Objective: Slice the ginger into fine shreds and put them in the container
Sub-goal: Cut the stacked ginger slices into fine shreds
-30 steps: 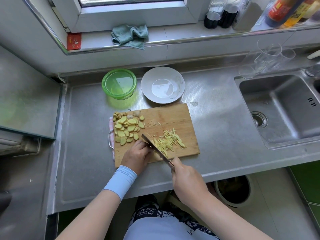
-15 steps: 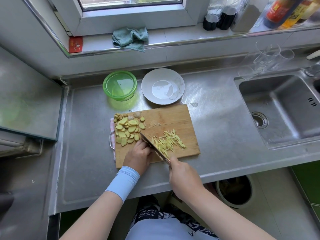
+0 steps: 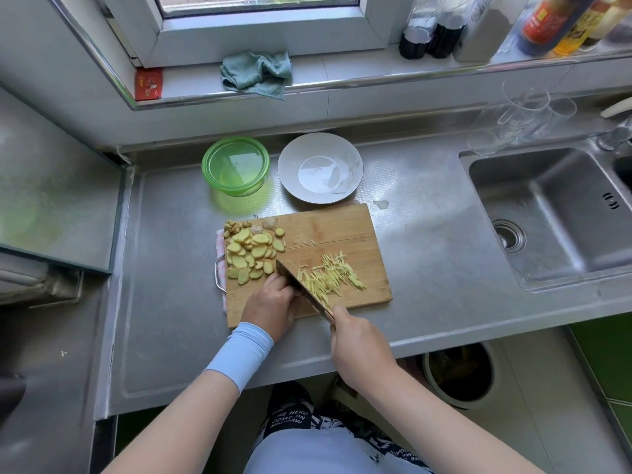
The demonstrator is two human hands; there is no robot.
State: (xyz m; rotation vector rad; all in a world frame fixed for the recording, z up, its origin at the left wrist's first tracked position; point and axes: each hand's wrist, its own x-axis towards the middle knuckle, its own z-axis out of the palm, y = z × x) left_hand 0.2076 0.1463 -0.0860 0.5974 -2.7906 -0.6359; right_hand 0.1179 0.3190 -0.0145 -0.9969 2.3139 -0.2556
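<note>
A wooden cutting board [image 3: 335, 227] lies on the steel counter. A heap of yellow ginger slices [image 3: 251, 251] covers its left part, and fine ginger shreds [image 3: 333, 277] lie on its right part. My right hand [image 3: 359, 347] grips the handle of a knife [image 3: 301, 287], whose blade runs diagonally between slices and shreds. My left hand [image 3: 272, 304] sits with curled fingers against the blade's left side; the ginger under it is hidden. A green container [image 3: 235, 165] stands behind the board.
A white plate [image 3: 319, 167] sits next to the green container. The sink [image 3: 554, 213] is to the right, with clear cups [image 3: 523, 114] behind it. A teal cloth [image 3: 256, 73] and bottles [image 3: 431, 35] are on the window sill. A bin [image 3: 458, 374] stands below the counter.
The knife and both hands have stayed in nearly the same spot on the board, the blade shifting slightly left toward the slices. The shred pile looks unchanged.
</note>
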